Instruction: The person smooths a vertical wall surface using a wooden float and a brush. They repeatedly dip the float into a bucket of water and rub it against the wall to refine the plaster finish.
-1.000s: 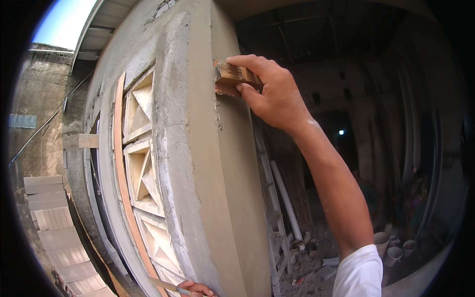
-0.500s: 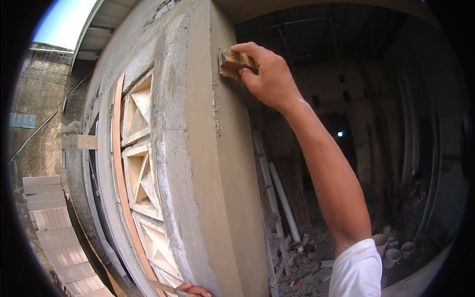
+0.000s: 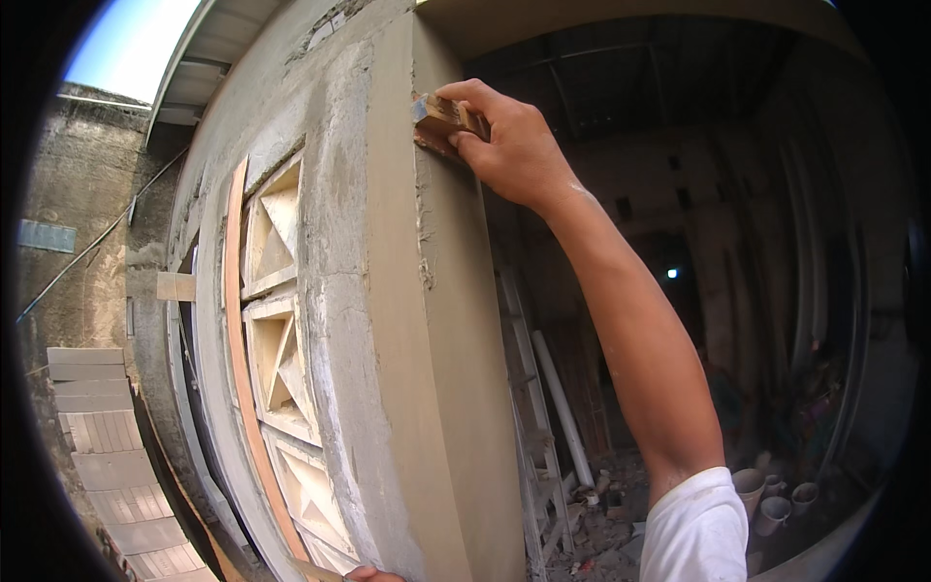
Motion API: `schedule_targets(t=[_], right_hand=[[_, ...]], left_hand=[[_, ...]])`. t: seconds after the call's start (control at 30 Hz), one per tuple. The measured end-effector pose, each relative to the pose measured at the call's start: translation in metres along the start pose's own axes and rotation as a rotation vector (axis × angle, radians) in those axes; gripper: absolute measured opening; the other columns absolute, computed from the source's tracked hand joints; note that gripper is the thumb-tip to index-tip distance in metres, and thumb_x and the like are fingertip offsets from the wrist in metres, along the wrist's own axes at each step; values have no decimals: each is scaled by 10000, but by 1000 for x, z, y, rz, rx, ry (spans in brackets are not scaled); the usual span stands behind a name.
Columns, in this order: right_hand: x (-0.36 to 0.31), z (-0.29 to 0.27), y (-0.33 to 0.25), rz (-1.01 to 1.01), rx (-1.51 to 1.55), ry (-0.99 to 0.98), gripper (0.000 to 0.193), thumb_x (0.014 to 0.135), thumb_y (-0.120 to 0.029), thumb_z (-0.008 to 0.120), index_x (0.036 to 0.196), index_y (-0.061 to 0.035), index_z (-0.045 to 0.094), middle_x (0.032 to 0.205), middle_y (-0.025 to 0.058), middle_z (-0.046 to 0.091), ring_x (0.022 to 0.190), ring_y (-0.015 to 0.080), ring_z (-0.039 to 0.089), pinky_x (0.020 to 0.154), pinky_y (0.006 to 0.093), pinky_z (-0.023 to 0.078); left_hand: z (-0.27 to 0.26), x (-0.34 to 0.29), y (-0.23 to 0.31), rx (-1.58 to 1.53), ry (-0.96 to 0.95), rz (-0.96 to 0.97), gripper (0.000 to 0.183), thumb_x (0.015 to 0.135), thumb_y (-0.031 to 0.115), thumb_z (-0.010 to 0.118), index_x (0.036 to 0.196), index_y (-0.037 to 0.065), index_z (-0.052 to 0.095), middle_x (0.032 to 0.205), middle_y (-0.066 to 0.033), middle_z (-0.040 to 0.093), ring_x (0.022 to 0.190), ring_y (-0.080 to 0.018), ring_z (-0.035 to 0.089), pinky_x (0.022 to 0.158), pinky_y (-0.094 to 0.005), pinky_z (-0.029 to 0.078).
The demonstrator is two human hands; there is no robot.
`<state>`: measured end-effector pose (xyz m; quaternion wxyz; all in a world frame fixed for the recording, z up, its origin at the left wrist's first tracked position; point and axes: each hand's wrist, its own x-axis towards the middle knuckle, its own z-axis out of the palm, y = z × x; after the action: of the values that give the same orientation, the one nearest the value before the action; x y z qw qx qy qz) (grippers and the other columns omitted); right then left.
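Note:
My right hand (image 3: 514,141) is raised high and closed around a small wooden float (image 3: 446,116). The float rests against the inner face of the plastered pillar (image 3: 465,388), its end at the upper corner edge. A ragged ridge of plaster (image 3: 424,242) runs down that edge below the float. At the bottom of the view only a few fingers of my left hand (image 3: 373,574) show, closed by a thin, flat, stick-like tool (image 3: 320,572). The rest of this hand and tool is cut off by the picture's rim.
Cream ventilation blocks (image 3: 281,359) are set in the grey wall, with a wooden batten (image 3: 236,291) alongside. A ladder (image 3: 533,417), a white pipe (image 3: 562,407), rubble (image 3: 601,529) and several buckets (image 3: 773,514) are in the dark room. Stacked blocks (image 3: 102,466) stand at far left.
My right hand has slid the float slightly left, up to the pillar's corner edge. My left hand has sunk lower, and less of it shows.

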<state>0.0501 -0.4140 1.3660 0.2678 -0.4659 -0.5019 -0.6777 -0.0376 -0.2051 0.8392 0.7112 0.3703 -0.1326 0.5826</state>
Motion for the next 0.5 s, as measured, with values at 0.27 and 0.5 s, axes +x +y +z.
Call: schedule_targets(t=[0.27, 0.5], right_hand=[[27, 4, 8, 32, 8, -4, 381, 892, -101, 605, 1265, -178, 625, 1149, 109, 728, 1122, 334, 669, 1007, 490, 482], [47, -2, 19, 92, 21, 22, 423, 892, -104, 605, 1306, -186, 604, 1203, 127, 720, 1147, 350, 667, 1006, 464, 510]], left_hand=[[-4, 0, -8, -11, -37, 46, 573, 984, 472, 664, 1314, 45, 471, 683, -29, 567, 458, -77, 454, 395, -198, 397], [0, 0, -5, 35, -47, 104, 585, 988, 484, 653, 1311, 32, 470, 679, -21, 564, 448, -66, 441, 399, -191, 389]])
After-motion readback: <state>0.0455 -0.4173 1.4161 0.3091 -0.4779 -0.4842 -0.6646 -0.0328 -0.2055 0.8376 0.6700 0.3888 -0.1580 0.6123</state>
